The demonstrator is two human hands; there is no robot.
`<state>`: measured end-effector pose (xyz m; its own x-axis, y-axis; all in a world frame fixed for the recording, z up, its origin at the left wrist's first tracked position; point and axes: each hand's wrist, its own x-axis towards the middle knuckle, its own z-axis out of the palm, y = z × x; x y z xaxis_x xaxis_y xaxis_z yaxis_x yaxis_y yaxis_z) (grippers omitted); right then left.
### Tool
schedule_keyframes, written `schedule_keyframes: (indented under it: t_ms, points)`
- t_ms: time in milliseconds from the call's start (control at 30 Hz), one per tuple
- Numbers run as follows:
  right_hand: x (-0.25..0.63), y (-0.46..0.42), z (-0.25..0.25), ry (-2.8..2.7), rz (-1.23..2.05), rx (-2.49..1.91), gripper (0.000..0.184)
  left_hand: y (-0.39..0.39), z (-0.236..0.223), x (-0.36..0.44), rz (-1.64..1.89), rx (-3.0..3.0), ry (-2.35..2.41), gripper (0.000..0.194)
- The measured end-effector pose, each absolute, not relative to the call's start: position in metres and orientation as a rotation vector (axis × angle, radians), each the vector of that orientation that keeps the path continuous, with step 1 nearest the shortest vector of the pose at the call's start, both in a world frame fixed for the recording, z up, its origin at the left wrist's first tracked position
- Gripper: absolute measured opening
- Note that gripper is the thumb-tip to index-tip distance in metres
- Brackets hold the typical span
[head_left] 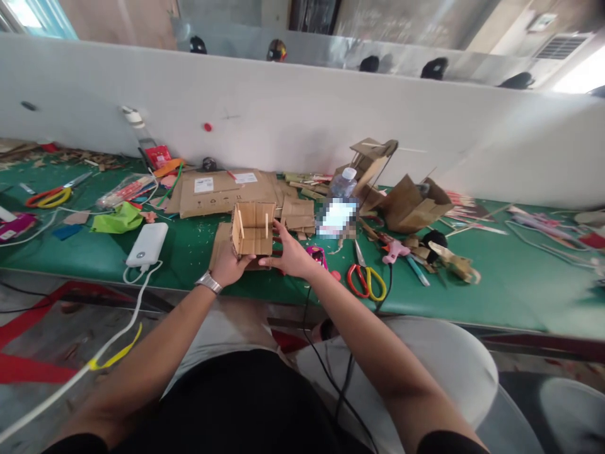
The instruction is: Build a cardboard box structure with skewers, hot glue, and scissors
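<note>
A small open cardboard box [254,241] is held just above the near edge of the green table, with two thin wooden sticks [241,224] standing inside it. My left hand [229,268] grips its lower left side, the thumb along the bottom edge. At the right side, my right hand [293,253] holds the box between thumb and fingers; some fingertips are hidden behind it. A flat cardboard piece [220,243] lies under and left of the box. Close to my right wrist are a pink object [316,255] and scissors with red and yellow handles [367,281].
On the green table [472,302] lie a white power bank [147,244] with a cable, a flattened carton [222,192], a pink glue gun [395,251], a bottle [343,183], a blurred bright phone-like object [336,217] and cardboard scraps. A white partition [283,120] stands behind.
</note>
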<state>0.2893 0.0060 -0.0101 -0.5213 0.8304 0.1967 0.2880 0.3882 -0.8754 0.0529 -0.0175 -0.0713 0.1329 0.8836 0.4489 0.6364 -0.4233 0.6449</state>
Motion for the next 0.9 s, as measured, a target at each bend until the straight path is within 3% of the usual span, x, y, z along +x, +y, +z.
schedule_keyframes:
  t_ms: [67,133,267,333,600,800,900]
  points:
    - [0.29,0.002,-0.007,-2.033,0.979,-0.957,0.132,-0.018,-0.07,0.053,1.181,2.111,1.491,0.081]
    - [0.292,-0.002,-0.002,-2.03,0.839,-0.963,0.117,-0.019,-0.07,0.053,1.178,2.117,1.508,0.078]
    - [0.295,-0.006,0.01,-1.924,0.604,-1.004,0.047,-0.019,-0.069,0.052,1.149,2.118,1.536,0.074]
    - [0.294,-0.006,0.015,-1.963,0.592,-0.996,0.028,-0.019,-0.069,0.052,1.154,2.122,1.551,0.076]
    - [0.287,0.005,0.014,-1.999,0.664,-1.047,0.014,-0.019,-0.066,0.052,1.112,2.168,1.516,0.089]
    - [0.289,0.007,0.017,-1.979,0.768,-1.101,0.015,-0.017,-0.066,0.052,1.146,2.179,1.461,0.114]
    - [0.289,0.006,0.017,-1.97,0.771,-1.102,0.015,-0.016,-0.066,0.052,1.228,2.207,1.447,0.115]
